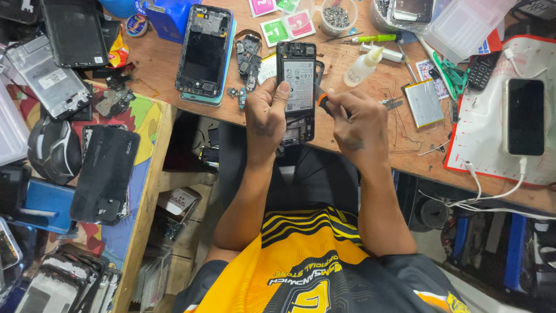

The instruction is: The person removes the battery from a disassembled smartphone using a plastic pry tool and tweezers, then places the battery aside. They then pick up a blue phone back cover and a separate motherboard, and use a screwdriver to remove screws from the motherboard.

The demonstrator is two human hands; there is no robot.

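Observation:
My left hand (265,119) grips an opened black phone (297,87) with its back cover off, battery showing, held upright over the front edge of the wooden bench (359,139). My thumb lies across its left side. To the right of the phone, my right hand (359,124) is closed around a small tool with an orange and black handle (322,101), its tip at the phone's right edge.
Another stripped phone frame (204,52) lies to the left, with loose parts (249,58) beside it. A small glue bottle (362,66), a loose battery (424,103), a charging phone (525,116) on a white mat and a bowl of screws (337,15) lie right. Back covers fill the left table (105,174).

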